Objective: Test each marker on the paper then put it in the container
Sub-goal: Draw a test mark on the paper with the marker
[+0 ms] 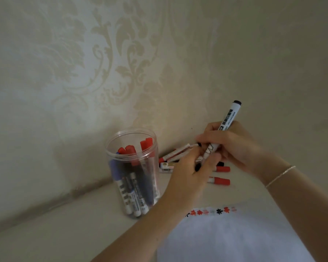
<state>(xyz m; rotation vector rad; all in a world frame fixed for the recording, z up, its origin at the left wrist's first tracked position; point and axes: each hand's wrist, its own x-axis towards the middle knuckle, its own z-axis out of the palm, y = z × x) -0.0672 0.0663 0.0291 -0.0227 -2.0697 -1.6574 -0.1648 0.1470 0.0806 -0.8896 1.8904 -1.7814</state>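
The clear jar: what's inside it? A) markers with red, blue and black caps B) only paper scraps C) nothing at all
A: the clear jar holds several markers standing on end, with red, blue and dark caps showing through its wall.

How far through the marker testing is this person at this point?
Partway. Several markers already stand in the container, and the paper carries a row of red and black test marks. Both hands, right hand and left hand, grip a black marker. Loose markers remain on the table.
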